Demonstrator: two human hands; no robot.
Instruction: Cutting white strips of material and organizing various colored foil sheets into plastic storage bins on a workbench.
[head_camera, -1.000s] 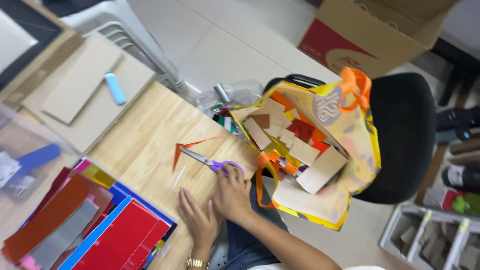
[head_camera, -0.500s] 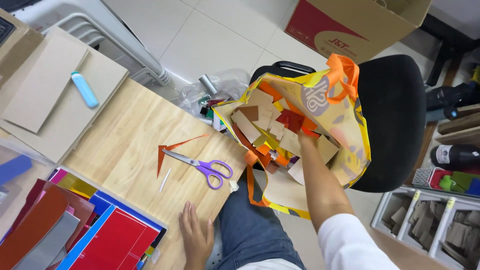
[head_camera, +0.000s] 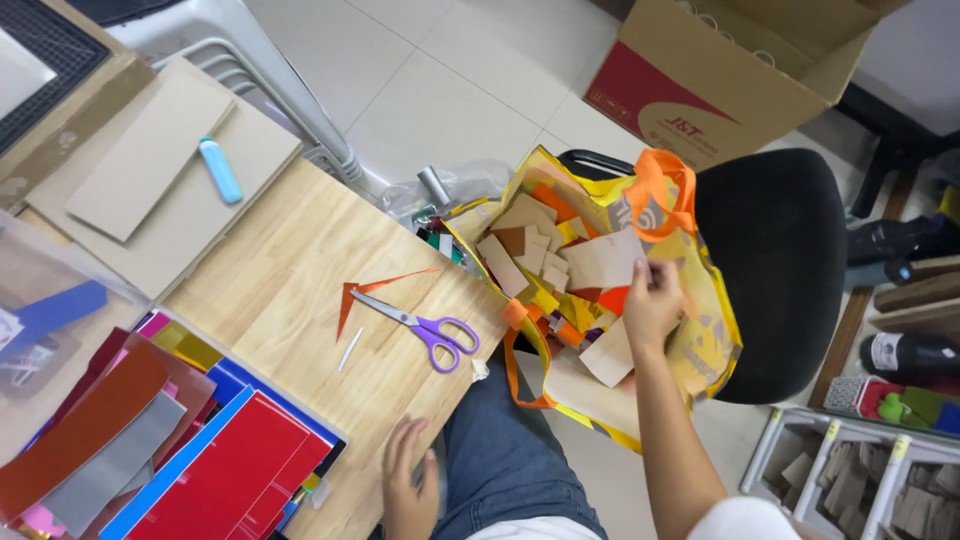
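My right hand (head_camera: 652, 300) is inside a yellow tote bag (head_camera: 712, 340) with orange handles that sits on a black chair (head_camera: 775, 260). Its fingers pinch a light brown cardboard scrap (head_camera: 603, 260) among several cardboard and coloured paper scraps. My left hand (head_camera: 407, 485) lies flat and empty on the front edge of the wooden table (head_camera: 290, 250). Purple-handled scissors (head_camera: 425, 325) rest on the table beside a thin orange paper offcut (head_camera: 365, 290) and a small white sliver (head_camera: 350, 348).
Stacked coloured sheets (head_camera: 180, 450) lie at the table's near left. Cardboard boards (head_camera: 150, 170) with a blue utility knife (head_camera: 219, 170) sit at the far left. A cardboard box (head_camera: 740, 70) stands on the tiled floor; a white shelf unit (head_camera: 850, 470) is at right.
My right hand left the scissors on the table, went into the bag and took hold of a cardboard scrap. My left hand slid back to the table's front edge.
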